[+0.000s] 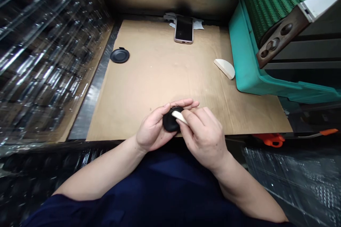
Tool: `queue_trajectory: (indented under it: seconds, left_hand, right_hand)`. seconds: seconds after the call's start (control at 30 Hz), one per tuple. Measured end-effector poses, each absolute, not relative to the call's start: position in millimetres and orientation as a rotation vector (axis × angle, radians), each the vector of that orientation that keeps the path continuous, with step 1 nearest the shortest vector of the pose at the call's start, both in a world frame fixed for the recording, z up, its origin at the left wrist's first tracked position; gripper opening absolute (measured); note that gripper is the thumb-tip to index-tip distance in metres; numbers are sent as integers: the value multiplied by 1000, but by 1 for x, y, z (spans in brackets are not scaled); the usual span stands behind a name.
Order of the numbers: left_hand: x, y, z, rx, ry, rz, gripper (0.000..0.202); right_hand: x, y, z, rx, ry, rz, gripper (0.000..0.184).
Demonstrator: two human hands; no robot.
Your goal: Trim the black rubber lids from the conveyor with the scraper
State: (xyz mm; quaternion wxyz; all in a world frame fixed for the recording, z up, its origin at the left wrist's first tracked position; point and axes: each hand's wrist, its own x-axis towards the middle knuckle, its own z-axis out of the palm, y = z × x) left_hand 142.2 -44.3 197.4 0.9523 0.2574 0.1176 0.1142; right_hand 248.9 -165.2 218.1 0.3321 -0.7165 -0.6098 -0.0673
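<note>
My left hand [153, 129] is wrapped round a round black plastic part [169, 122], cupping it from below near the front edge of the cardboard. Pinched in my right hand [204, 133] is a small white piece [179, 116], perhaps a wedge-shaped sponge; its tip is over the black part, and I cannot tell whether it touches. A similar black disc with a small tab [119, 55] lies at the left of the cardboard. To the right lies a cream half-moon wedge [224, 68], much like the piece in my hand.
A phone [183, 29] rests on white tissue at the back of the cardboard sheet [160, 71]. A teal crate [243, 67] with green ribbed material borders the right, a metal bracket [282, 33] jutting out. Clear plastic trays [48, 53] stand left. An orange-handled tool [273, 139] sits at front right.
</note>
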Motion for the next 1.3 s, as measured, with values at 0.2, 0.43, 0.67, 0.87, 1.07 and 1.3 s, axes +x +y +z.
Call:
queue_trajectory:
  seconds: [0.2, 0.43, 0.67, 0.87, 1.07, 1.3]
  left_hand:
    - [143, -41, 202, 472, 183, 307, 61]
    - [144, -40, 203, 496, 201, 301, 71]
    - [141, -46, 198, 599, 203, 317, 54]
    - [141, -48, 195, 621, 203, 349, 46]
    - [143, -46, 197, 622, 192, 355, 46]
    - [144, -45, 198, 597, 199, 375, 47]
  right_hand:
    - [255, -179, 226, -1865, -1456, -93, 16]
    - [252, -185, 228, -1884, -1432, -120, 15]
    - [246, -160, 225, -1873, -1673, -86, 16]
    - [246, -165, 230, -2015, -1624, -61, 19]
    - [248, -175, 223, -1915, -1669, 45, 15]
    - [252, -185, 218, -1885, -1604, 76, 11]
